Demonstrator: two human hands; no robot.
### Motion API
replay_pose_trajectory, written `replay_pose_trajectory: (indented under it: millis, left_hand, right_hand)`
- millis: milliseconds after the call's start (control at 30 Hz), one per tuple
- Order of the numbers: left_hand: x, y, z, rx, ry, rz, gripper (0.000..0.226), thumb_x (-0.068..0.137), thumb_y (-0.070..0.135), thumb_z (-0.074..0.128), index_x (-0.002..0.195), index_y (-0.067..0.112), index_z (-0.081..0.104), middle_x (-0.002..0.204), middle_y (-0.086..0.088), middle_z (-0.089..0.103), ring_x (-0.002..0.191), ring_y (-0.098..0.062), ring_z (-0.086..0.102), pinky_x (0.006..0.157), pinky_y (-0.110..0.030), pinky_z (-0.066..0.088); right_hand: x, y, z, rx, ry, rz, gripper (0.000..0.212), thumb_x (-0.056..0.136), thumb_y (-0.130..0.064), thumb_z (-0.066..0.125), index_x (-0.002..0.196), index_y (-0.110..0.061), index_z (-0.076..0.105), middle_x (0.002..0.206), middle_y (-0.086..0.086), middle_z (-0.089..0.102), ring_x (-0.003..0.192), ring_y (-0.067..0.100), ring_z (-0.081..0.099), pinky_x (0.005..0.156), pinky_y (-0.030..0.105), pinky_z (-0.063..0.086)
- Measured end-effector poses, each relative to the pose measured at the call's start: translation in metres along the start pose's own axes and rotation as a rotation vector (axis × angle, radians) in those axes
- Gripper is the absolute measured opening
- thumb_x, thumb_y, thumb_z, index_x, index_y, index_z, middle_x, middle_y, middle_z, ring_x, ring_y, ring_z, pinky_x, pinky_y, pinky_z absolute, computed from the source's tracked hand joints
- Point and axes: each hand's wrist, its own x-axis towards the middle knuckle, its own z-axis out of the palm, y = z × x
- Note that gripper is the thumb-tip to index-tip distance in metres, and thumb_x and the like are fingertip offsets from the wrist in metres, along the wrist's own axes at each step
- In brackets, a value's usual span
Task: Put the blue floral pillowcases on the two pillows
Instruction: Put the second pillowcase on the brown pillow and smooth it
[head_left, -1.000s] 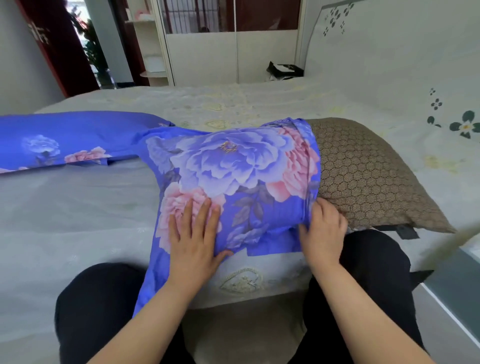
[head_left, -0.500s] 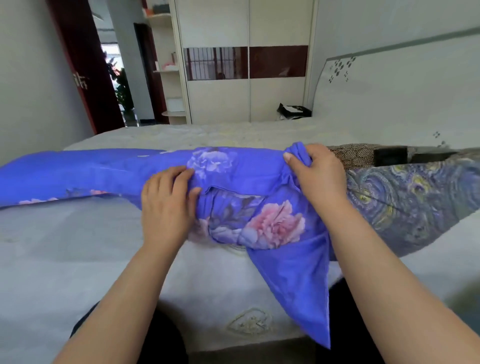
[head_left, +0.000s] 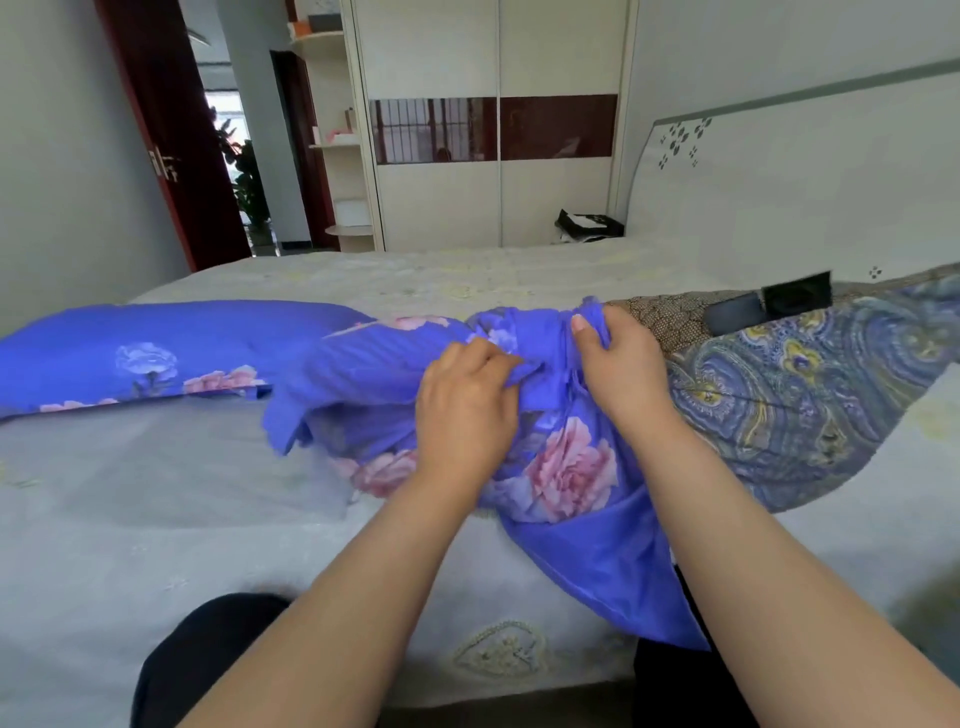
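Observation:
A blue floral pillowcase (head_left: 566, 467) is bunched around one end of a pillow (head_left: 810, 395) lying on its edge across the bed; the pillow's bare part shows a blue-grey paisley side and a brown honeycomb top. My left hand (head_left: 467, 410) clutches a fold of the case at its gathered mouth. My right hand (head_left: 618, 364) pinches the case's upper edge just to the right, against the pillow. A loose blue flap hangs over the bed's front edge. A second blue floral pillow or case (head_left: 156, 353) lies flat at the left.
The bed (head_left: 156, 519) has a pale quilted cover and a white headboard (head_left: 779, 197) at the right. A dark bag (head_left: 589, 226) sits beyond the far edge, before a white wardrobe (head_left: 493, 130). A dark red door (head_left: 171, 140) stands open at the left. My knees touch the bed's front.
The pillow was tipped from flat onto its edge, showing its paisley side. Both hands moved from pressing the case flat to gripping its bunched mouth, and my left hand has closed toward my right.

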Motion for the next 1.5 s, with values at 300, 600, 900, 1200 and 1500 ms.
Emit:
replay_pose_trajectory:
  millis: [300,600,900,1200,1500]
  left_hand:
    - [0.015,-0.069,-0.032,-0.198,0.044,-0.259,0.052,0.082,0.002,0.033,0.132,0.008,0.046,0.134,-0.008,0.053,0.125,-0.025,0.047,0.105,-0.028,0.031]
    - [0.018,-0.129,-0.012,0.299,-0.003,-0.238,0.029,0.091,0.021,0.036,0.097,0.005,0.059,0.096,-0.018,0.063,0.095,-0.036,0.056,0.106,-0.048,0.029]
    - [0.013,-0.121,-0.008,-0.368,0.324,-0.827,0.059,0.096,0.035,0.049,0.144,0.007,0.029,0.154,-0.014,0.018,0.143,-0.026,0.017,0.115,-0.038,0.019]
    - [-0.026,-0.123,0.003,-0.347,0.066,-0.944,0.027,0.098,0.014,0.043,0.073,0.004,0.046,0.075,-0.02,0.053,0.078,-0.032,0.05,0.064,-0.03,0.027]
    - [0.055,-0.178,-0.079,0.019,0.098,-0.887,0.026,0.094,0.032,0.047,0.105,0.01,0.054,0.114,-0.018,0.06,0.108,-0.037,0.054,0.089,-0.041,0.04]
  right_hand:
    - [0.002,0.023,-0.031,0.037,-0.141,-0.184,0.03,0.086,-0.032,0.06,0.064,-0.018,0.048,0.078,-0.002,0.05,0.085,0.023,0.05,0.074,0.028,0.033]
    - [-0.015,0.019,-0.03,-0.599,0.087,-0.425,0.041,0.085,-0.037,0.049,0.089,0.0,0.066,0.105,0.014,0.059,0.095,0.035,0.053,0.081,0.041,0.042]
    - [0.011,0.054,-0.057,-0.715,-0.139,-0.106,0.103,0.07,-0.085,0.036,0.14,-0.01,0.034,0.154,0.006,0.025,0.146,0.024,0.006,0.108,0.048,-0.019]
    - [0.029,0.032,-0.038,-0.508,0.207,-0.309,0.02,0.079,-0.015,0.06,0.068,-0.019,0.043,0.059,0.006,0.053,0.065,0.033,0.055,0.089,0.036,0.03]
    - [0.127,-0.03,0.025,-0.755,-0.32,-0.119,0.035,0.084,-0.055,0.054,0.092,-0.021,0.059,0.107,0.009,0.065,0.104,0.029,0.059,0.085,0.036,0.035]
